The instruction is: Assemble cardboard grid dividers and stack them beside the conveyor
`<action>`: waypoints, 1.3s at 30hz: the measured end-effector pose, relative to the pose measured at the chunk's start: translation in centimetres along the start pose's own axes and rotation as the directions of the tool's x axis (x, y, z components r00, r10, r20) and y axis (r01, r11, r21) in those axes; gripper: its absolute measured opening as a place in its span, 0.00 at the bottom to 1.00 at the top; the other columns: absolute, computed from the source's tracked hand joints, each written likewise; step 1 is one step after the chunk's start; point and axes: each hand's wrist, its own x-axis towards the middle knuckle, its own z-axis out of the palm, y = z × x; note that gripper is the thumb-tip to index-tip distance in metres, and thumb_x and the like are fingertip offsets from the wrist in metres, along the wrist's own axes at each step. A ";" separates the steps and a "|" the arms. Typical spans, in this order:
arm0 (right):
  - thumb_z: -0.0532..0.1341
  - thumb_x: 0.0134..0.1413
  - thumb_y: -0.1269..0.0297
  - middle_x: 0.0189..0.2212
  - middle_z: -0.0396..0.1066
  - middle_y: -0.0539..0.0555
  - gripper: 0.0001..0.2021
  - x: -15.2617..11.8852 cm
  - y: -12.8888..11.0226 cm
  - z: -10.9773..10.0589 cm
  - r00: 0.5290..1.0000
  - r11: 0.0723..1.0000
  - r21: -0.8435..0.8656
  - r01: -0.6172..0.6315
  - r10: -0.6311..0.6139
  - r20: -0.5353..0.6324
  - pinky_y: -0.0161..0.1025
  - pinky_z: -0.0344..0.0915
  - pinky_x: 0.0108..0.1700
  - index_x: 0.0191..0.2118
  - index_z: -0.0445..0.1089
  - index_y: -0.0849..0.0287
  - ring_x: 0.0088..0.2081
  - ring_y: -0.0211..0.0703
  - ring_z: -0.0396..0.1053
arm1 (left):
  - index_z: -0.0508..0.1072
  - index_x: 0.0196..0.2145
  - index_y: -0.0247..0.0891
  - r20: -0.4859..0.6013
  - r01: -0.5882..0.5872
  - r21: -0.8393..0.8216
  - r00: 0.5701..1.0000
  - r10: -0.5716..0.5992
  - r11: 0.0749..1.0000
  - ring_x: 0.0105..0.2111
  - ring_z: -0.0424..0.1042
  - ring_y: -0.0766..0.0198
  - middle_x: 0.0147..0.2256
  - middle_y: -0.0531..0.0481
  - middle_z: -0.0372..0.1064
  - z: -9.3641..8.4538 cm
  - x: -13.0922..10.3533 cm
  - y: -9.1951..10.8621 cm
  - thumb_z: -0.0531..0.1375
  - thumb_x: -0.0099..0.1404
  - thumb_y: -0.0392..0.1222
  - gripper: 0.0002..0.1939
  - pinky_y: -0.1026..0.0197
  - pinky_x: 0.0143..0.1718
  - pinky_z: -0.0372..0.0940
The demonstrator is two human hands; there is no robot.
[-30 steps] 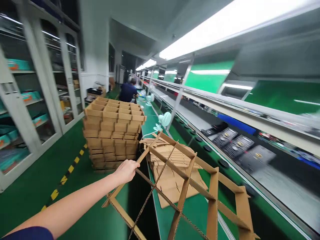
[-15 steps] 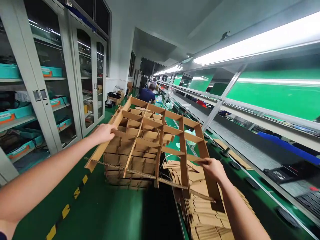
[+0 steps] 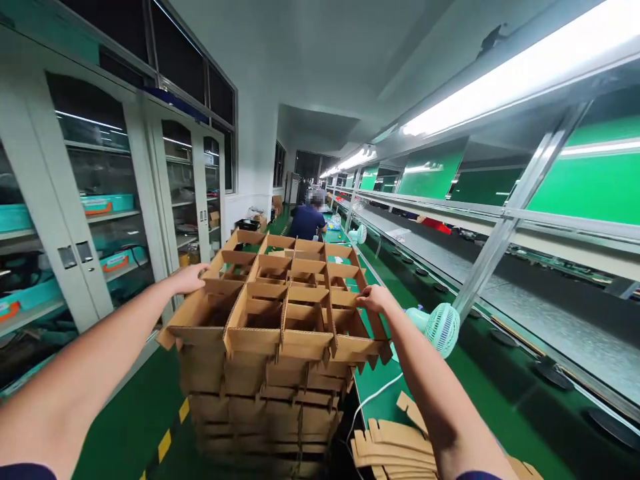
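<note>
Shifted and levelled since the earlier frame, the grid (image 3: pixel 270 293) now lies over the stack (image 3: pixel 265 407); full seating cannot be confirmed. Left hand (image 3: pixel 190 277) and right hand (image 3: pixel 376 299) each grip its walls. Stack layers are assembled; strips (image 3: pixel 395 443) on the bench (image 3: pixel 373 381) lie loose.

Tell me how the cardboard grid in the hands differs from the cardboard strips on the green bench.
The cardboard grid is assembled, its upright panels crossing to form open cells; the cardboard strips lie flat in an overlapping pile. The left hand and the right hand hold the grid over the cardboard stack; neither touches the strips on the green bench. Both are brown cardboard.
</note>
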 end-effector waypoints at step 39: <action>0.52 0.49 0.47 0.34 0.78 0.55 0.19 -110.0 0.6 13.7 -0.113 -0.056 0.481 -0.875 0.989 -0.092 0.44 0.71 0.42 0.30 0.76 0.51 0.38 0.54 0.75 | 0.64 0.53 0.28 0.343 -0.887 -0.428 0.018 0.939 0.174 0.55 0.62 0.44 0.55 0.27 0.61 19.9 -72.8 49.6 0.51 0.63 0.52 0.28 0.46 0.49 0.61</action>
